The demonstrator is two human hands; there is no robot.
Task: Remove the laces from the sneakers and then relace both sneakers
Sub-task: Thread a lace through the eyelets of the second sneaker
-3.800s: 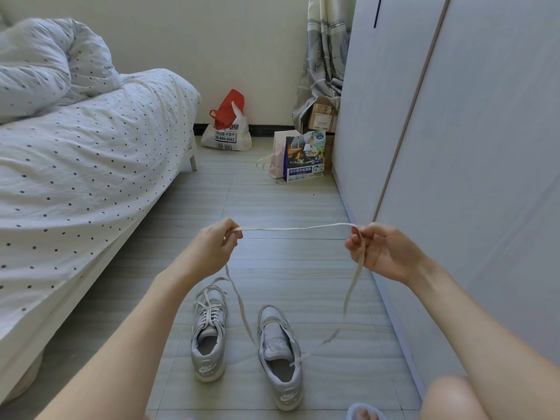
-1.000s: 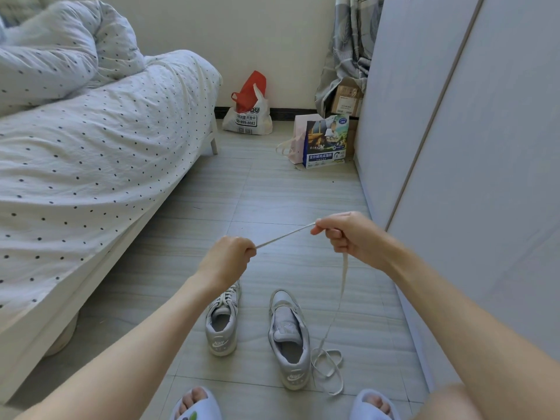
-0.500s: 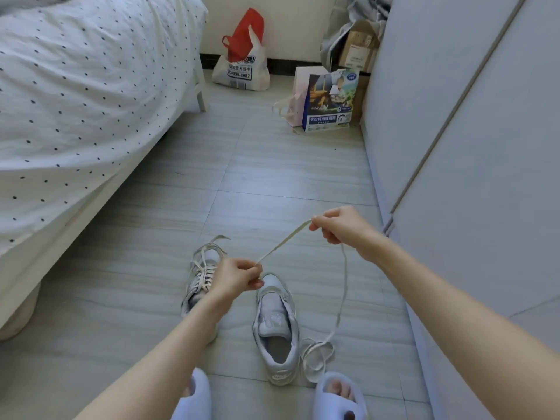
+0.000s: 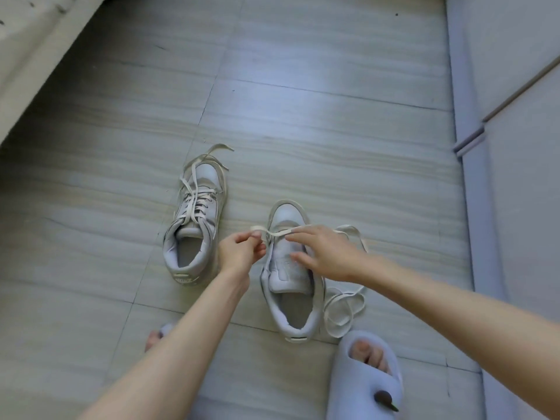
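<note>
Two grey-white sneakers stand on the floor with their toes pointing away from me. The left sneaker (image 4: 194, 231) is laced, its loose ends trailing past the toe. The right sneaker (image 4: 289, 298) has bare eyelets and a raised tongue. The loose lace (image 4: 342, 310) lies coiled beside it on the right and runs up across its toe. My left hand (image 4: 242, 253) pinches one end of this lace just left of the shoe. My right hand (image 4: 327, 253) hovers over the tongue with fingers spread and fairly straight, and the lace runs along its top fingers.
My feet in pale blue slippers (image 4: 363, 374) are at the bottom edge, the right one close behind the right sneaker. A bed frame (image 4: 30, 56) fills the top left. Wardrobe doors (image 4: 515, 86) line the right side. Grey tiled floor lies beyond the shoes.
I have bent down, so the view now looks straight at the shoes. Both hands dropped from mid-air to the right sneaker with the lace, and my right hand's fingers straightened.
</note>
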